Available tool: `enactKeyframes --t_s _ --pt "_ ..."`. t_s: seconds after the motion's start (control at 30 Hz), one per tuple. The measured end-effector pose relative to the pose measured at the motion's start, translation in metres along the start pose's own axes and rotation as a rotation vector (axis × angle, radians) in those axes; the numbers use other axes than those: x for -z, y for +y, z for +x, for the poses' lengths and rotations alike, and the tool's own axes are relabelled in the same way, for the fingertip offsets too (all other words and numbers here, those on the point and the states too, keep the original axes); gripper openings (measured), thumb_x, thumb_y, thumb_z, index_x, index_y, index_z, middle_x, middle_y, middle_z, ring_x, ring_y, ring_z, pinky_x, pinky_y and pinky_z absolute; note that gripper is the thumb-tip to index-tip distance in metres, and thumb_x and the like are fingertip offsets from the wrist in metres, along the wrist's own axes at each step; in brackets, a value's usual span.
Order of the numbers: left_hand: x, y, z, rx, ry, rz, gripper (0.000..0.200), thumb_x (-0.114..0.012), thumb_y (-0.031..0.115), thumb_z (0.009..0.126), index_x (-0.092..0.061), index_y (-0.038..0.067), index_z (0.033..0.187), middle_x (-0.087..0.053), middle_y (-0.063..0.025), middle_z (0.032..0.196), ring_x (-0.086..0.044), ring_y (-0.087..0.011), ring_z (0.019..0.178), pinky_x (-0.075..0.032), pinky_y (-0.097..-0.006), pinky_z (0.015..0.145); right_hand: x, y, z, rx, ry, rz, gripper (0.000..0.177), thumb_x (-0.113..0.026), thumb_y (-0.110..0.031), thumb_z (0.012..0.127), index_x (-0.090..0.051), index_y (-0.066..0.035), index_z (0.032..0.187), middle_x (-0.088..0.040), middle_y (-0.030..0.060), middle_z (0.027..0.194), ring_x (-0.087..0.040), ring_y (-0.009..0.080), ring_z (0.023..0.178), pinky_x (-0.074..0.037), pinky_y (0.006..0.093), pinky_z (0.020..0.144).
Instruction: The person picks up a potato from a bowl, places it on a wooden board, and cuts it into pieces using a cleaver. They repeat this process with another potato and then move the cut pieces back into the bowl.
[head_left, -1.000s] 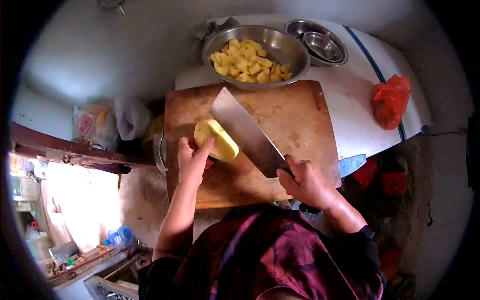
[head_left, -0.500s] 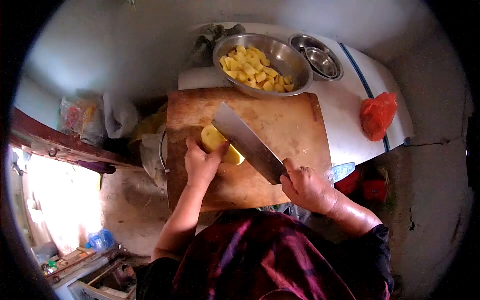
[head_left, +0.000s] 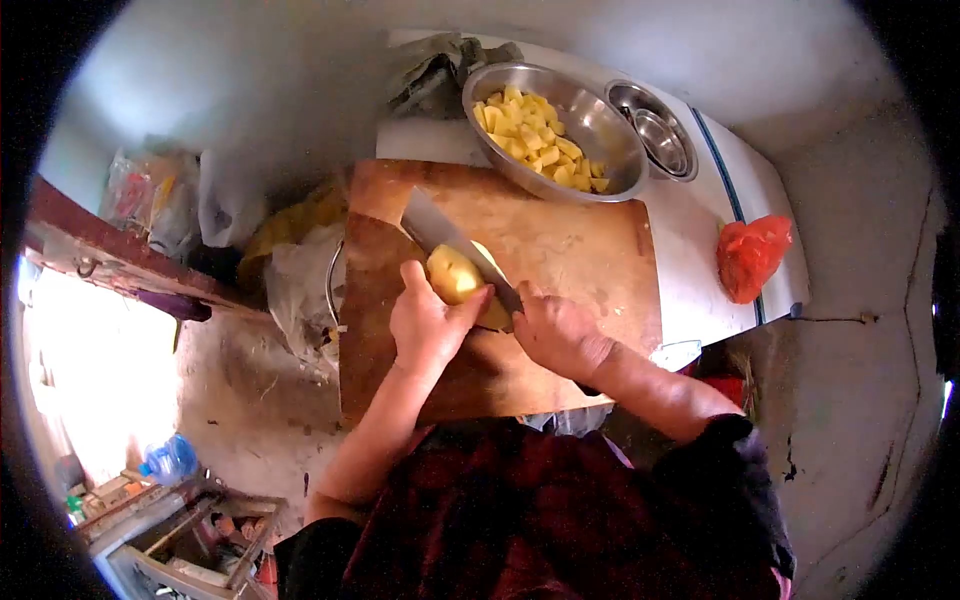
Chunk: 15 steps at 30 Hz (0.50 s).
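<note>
A peeled yellow potato rests on the wooden cutting board, with my left hand gripping its near left side between thumb and fingers. My right hand is wrapped round the handle of a cleaver. The broad blade slants across the potato and appears to be in it, with pale potato showing on the blade's far right side. How deep the edge has gone is hidden. My right hand covers most of the handle.
Behind the board stands a large steel bowl holding potato chunks. Smaller steel bowls are nested beside it. A red plastic bag lies on the white table at right. Dark cloth sits behind, left of the bowl.
The cleaver has come left and onto the potato, my right hand moving closer to my left. My left hand still holds the potato. The whole view has shifted slightly.
</note>
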<state>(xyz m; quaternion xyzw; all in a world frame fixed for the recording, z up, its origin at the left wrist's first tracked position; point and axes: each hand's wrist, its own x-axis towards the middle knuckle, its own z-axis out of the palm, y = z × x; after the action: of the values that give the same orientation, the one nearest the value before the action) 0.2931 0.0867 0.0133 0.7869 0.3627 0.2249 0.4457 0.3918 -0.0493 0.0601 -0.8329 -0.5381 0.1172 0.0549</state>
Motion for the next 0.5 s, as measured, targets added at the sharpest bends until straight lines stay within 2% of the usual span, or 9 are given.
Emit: enactKeyframes --t_s 0.13,0.17,0.27,0.3,0.4,0.43,0.5 --pt "-0.009 0.005 -0.003 -0.053 0.042 -0.111 0.061 -0.075 0.039 0.064 -0.035 0.003 0.093 -0.059 -0.0205 0.076 -0.059 -0.0394 0.07 -0.047 -0.0455 0.061 -0.008 0.008 -0.001 -0.021 0.219 0.195 0.022 -0.052 -0.018 0.081 -0.049 0.003 0.085 -0.059 0.0223 0.068 -0.06 0.031 0.055 -0.049 0.0388 0.052" --pt "-0.012 0.008 -0.002 -0.071 0.055 -0.136 0.061 -0.075 0.038 0.064 -0.035 0.002 0.093 -0.059 -0.0206 0.077 -0.059 -0.0389 0.072 -0.047 -0.0454 0.062 0.0 0.013 -0.002 -0.223 -0.032 0.434 0.02 -0.051 -0.018 0.082 -0.05 0.002 0.085 -0.059 0.0149 0.063 -0.059 0.0203 0.052 -0.049 0.0323 0.049" --pt "-0.019 0.02 0.0 -0.043 0.028 -0.018 0.06 -0.075 0.036 0.063 -0.036 0.001 0.094 -0.059 -0.0205 0.083 -0.059 -0.038 0.076 -0.047 -0.0441 0.064 0.003 0.023 -0.01 -0.364 -0.239 0.873 0.019 -0.05 -0.018 0.083 -0.051 0.001 0.081 -0.056 0.0076 0.059 -0.056 0.0138 0.049 -0.048 0.0285 0.048" --pt "-0.022 0.02 0.0 -0.019 -0.032 0.003 0.061 -0.074 0.036 0.063 -0.036 0.002 0.096 -0.058 -0.0215 0.088 -0.059 -0.0376 0.079 -0.048 -0.0429 0.065 0.001 0.026 -0.018 -0.378 -0.211 0.973 0.018 -0.05 -0.018 0.083 -0.052 -0.001 0.079 -0.053 0.0032 0.058 -0.053 0.0111 0.049 -0.046 0.0258 0.047" --pt "-0.028 0.027 -0.01 -0.045 -0.046 0.128 0.062 -0.073 0.038 0.062 -0.036 0.003 0.099 -0.058 -0.0218 0.091 -0.059 -0.0377 0.081 -0.048 -0.0443 0.068 -0.01 0.038 -0.036 -0.416 -0.174 0.97 0.017 -0.05 -0.018 0.083 -0.053 -0.001 0.08 -0.054 0.0038 0.058 -0.052 0.0112 0.048 -0.044 0.0256 0.046" --pt "-0.027 0.03 -0.009 0.015 -0.065 0.241 0.065 -0.072 0.038 0.061 -0.035 0.005 0.102 -0.055 -0.0216 0.095 -0.058 -0.038 0.083 -0.048 -0.0464 0.069 0.006 0.036 -0.046 -0.429 -0.153 1.015 0.017 -0.051 -0.018 0.082 -0.054 -0.001 0.083 -0.054 0.0036 0.059 -0.051 0.0105 0.047 -0.043 0.0252 0.046" --pt "-0.018 0.019 -0.005 -0.053 0.056 0.477 0.06 -0.072 0.033 0.061 -0.039 0.007 0.104 -0.05 -0.0198 0.099 -0.056 -0.0375 0.086 -0.049 -0.0464 0.069 0.016 0.051 -0.069 -0.447 -0.227 0.982 0.019 -0.05 -0.018 0.083 -0.052 0.0 0.087 -0.054 0.0034 0.06 -0.051 0.01 0.047 -0.043 0.025 0.045"
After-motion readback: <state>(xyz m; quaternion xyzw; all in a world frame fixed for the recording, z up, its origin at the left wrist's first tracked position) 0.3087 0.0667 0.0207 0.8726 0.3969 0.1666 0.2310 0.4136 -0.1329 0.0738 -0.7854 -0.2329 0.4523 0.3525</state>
